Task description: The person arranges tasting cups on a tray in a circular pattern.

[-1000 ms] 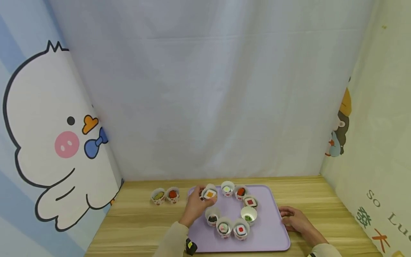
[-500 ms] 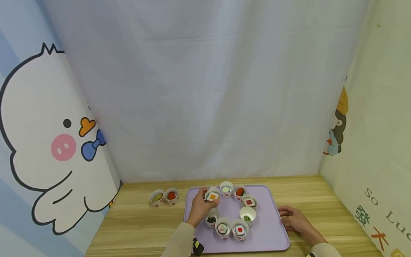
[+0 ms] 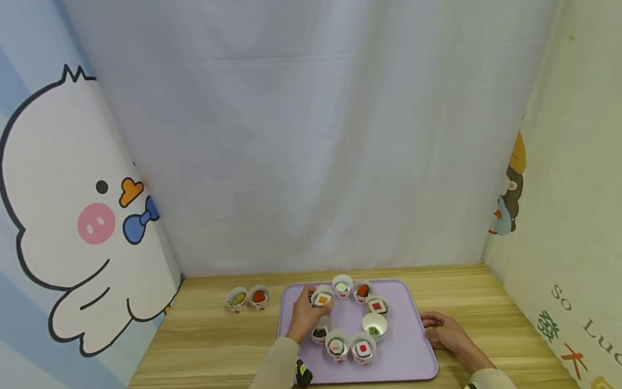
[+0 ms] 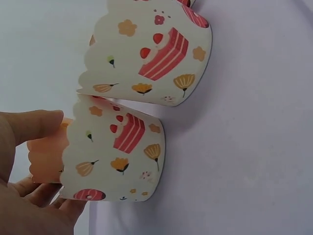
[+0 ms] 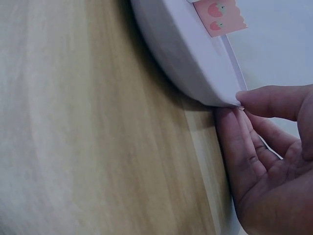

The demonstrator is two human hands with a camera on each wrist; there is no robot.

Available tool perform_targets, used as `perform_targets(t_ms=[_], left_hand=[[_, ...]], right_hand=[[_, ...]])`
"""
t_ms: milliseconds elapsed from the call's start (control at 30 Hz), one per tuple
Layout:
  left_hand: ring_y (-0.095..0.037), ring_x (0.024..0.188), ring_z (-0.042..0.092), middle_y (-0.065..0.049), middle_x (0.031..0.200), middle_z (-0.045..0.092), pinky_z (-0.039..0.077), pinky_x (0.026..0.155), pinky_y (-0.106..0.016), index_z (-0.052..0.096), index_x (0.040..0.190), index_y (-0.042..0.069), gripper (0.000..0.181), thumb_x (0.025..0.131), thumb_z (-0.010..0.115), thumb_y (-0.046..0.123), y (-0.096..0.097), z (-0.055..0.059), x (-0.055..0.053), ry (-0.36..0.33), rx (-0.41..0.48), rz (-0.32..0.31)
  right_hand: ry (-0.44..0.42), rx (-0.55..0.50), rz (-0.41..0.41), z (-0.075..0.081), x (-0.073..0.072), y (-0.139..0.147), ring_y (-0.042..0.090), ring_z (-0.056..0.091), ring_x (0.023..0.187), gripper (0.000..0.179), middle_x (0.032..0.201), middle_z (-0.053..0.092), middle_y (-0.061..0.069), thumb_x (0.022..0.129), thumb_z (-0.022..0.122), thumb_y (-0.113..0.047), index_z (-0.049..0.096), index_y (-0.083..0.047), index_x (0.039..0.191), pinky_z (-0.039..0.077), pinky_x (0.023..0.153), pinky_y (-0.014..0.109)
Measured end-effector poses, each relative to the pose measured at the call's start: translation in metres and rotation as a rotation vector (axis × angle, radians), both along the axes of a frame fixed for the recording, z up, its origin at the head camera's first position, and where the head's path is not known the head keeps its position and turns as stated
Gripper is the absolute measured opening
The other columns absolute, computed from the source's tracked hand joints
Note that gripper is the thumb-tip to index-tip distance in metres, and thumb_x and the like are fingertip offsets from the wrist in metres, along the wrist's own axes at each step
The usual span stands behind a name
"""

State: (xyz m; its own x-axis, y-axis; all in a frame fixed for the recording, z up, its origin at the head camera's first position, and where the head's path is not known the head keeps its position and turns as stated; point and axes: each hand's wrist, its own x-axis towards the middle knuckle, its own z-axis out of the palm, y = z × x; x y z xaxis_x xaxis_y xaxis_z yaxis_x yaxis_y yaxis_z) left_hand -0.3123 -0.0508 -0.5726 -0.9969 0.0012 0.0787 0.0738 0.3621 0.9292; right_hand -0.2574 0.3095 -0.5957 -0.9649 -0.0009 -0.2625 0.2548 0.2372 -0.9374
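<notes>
My left hand (image 3: 306, 316) holds a paper baking cup (image 3: 316, 292) containing a white sushi piece with an orange centre, at the tray's back left. In the left wrist view its peach side (image 4: 48, 155) shows between thumb and fingers; whether its base touches the tray is hidden. The lilac tray (image 3: 408, 356) bears more cups set in a ring, among them a cup of dark filling (image 3: 320, 329) just in front of that hand. At the tray's right edge, my right hand (image 3: 449, 332) pinches the rim (image 5: 215, 93), thumb on top and fingers below.
Left of the tray, a cup with a green filling (image 3: 237, 300) and a cup with a red filling (image 3: 259, 297) stand side by side on the wooden table (image 3: 204, 346). A pale curtain (image 3: 330, 162) hangs behind, and printed cloths flank both sides.
My left hand has carried the cup rightward and lower, into the ring's back-left part. The right hand stays at the tray's edge. The head view has shifted slightly.
</notes>
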Motion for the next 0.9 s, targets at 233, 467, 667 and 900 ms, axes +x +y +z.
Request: perform_targets(t_ms=[233, 467, 667, 900], left_hand=[[-0.021, 0.088, 0.062, -0.015, 0.106, 0.066, 0.054, 0.078, -0.038, 0.055, 0.117, 0.001, 0.053, 0.073, 0.082, 0.012, 0.0019, -0.0066, 0.0, -0.004, -0.038, 0.044], [-0.02, 0.086, 0.061, -0.015, 0.105, 0.065, 0.053, 0.076, -0.037, 0.055, 0.118, 0.0, 0.055, 0.074, 0.082, 0.018, 0.0031, -0.0095, 0.0018, -0.022, -0.064, 0.067], [-0.024, 0.093, 0.06, -0.018, 0.114, 0.063, 0.051, 0.08, -0.042, 0.053, 0.12, -0.001, 0.057, 0.075, 0.083, 0.017, 0.0033, -0.0076, 0.0022, -0.042, -0.103, 0.052], [-0.026, 0.096, 0.061, -0.019, 0.115, 0.063, 0.051, 0.084, -0.044, 0.053, 0.123, -0.001, 0.057, 0.076, 0.081, 0.015, 0.0031, -0.0055, 0.0035, -0.042, -0.1, 0.027]], right_hand=[[-0.006, -0.008, -0.01, -0.0026, -0.0006, 0.0004, 0.015, 0.06, 0.084, 0.058, 0.102, 0.06, 0.005, 0.079, 0.061, 0.008, 0.046, 0.012, 0.135, 0.057, 0.069, 0.034], [-0.006, -0.005, -0.02, 0.0001, 0.0008, -0.0009, 0.015, 0.06, 0.084, 0.058, 0.1, 0.06, 0.003, 0.077, 0.061, 0.007, 0.048, 0.01, 0.134, 0.057, 0.068, 0.034], [-0.013, 0.02, -0.036, 0.0003, -0.0002, -0.0017, 0.015, 0.06, 0.085, 0.058, 0.103, 0.061, 0.005, 0.078, 0.061, 0.006, 0.049, 0.009, 0.134, 0.057, 0.07, 0.035], [-0.025, 0.046, -0.051, 0.0004, -0.0004, -0.0029, 0.016, 0.06, 0.086, 0.058, 0.106, 0.061, 0.007, 0.078, 0.061, 0.005, 0.049, 0.008, 0.135, 0.056, 0.07, 0.035]])
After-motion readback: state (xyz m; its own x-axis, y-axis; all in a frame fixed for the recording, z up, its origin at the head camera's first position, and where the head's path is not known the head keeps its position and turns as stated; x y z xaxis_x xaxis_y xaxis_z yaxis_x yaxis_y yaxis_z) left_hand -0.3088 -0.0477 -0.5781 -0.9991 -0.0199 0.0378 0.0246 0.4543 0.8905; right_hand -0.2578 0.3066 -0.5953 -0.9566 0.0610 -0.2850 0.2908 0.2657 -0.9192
